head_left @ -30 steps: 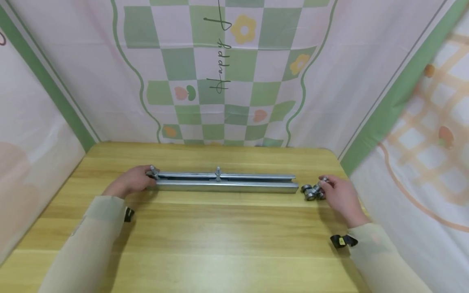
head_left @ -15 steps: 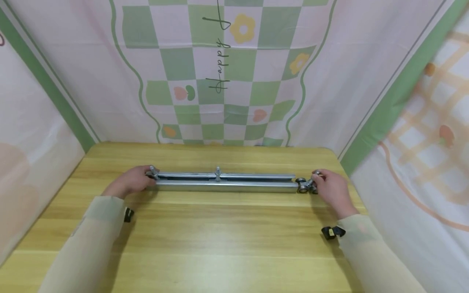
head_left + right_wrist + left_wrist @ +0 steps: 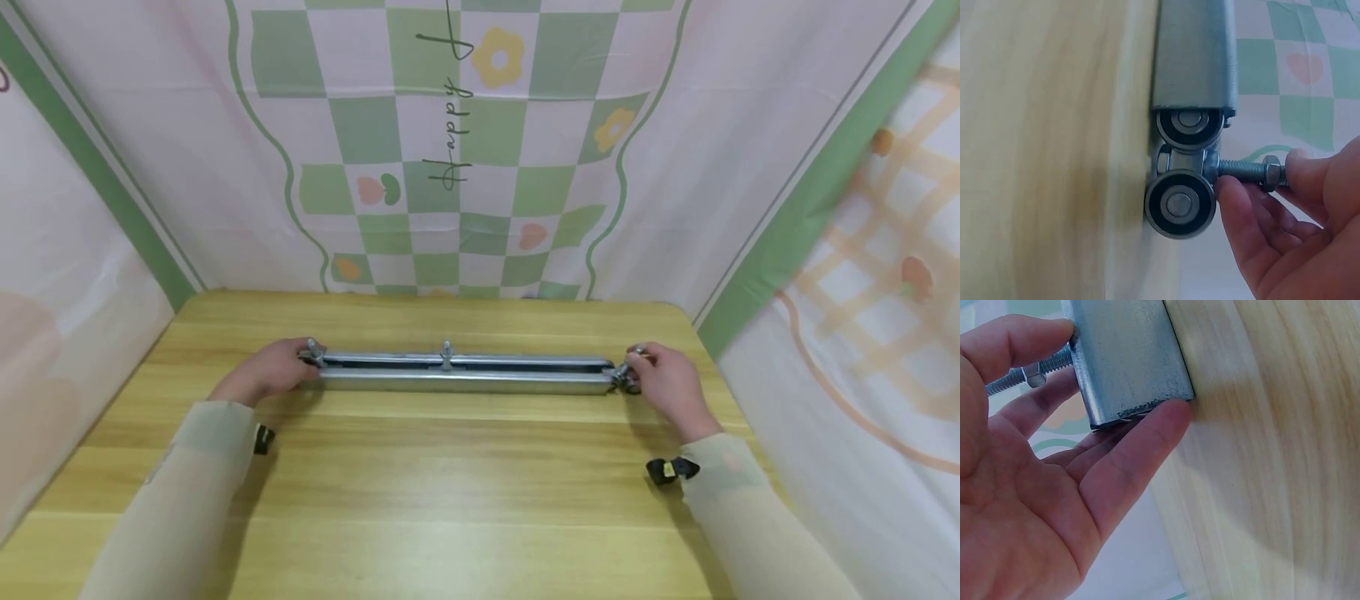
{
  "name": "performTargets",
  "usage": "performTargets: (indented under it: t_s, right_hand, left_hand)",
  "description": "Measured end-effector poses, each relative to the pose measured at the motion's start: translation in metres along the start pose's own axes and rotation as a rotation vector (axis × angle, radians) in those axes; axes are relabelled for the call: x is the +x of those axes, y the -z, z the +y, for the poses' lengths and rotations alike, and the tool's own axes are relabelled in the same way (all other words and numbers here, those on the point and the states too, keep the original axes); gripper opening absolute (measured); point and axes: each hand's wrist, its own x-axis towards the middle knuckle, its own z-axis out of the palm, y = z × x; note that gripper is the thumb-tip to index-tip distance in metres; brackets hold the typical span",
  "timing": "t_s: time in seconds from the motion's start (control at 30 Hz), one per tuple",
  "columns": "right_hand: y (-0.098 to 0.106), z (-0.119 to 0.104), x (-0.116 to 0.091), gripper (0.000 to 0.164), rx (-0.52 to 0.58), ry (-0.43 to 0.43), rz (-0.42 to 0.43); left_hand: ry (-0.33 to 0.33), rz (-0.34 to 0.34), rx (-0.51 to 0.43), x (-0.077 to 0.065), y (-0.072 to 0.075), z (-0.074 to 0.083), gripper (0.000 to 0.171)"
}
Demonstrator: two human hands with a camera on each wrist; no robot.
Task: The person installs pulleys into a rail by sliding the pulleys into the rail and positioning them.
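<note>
A galvanised metal track with a slot along its top lies on the wooden table. My left hand holds its left end; in the left wrist view the thumb presses the upper edge and a fingertip lies against the end. A threaded bolt sticks up beside that thumb. My right hand pinches the bolt of a roller trolley at the track's right end. One trolley wheel is partly inside the track; the other stays outside. Another bolt stands upright mid-slot.
The wooden table stretches in front of the track. A checked fabric backdrop hangs behind the table, with cloth panels on both sides. Black straps sit at the wrists.
My right hand has moved left with the roller trolley, from apart from the track to its right end, where the front wheels now enter. My left hand and the track have stayed put.
</note>
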Motion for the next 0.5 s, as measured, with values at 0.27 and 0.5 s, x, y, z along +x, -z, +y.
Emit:
performTargets:
  t_s: [0.27, 0.5]
  right_hand:
    - [-0.007, -0.013, 0.0, 0.04, 0.069, 0.008, -0.068]
    - [-0.008, -0.023, -0.004, 0.047, 0.038, 0.087, 0.065]
  left_hand:
    - [-0.005, 0.004, 0.011, 0.0, 0.001, -0.002, 0.045]
    - [-0.001, 0.008, 0.007, 0.001, 0.0, -0.004, 0.043]
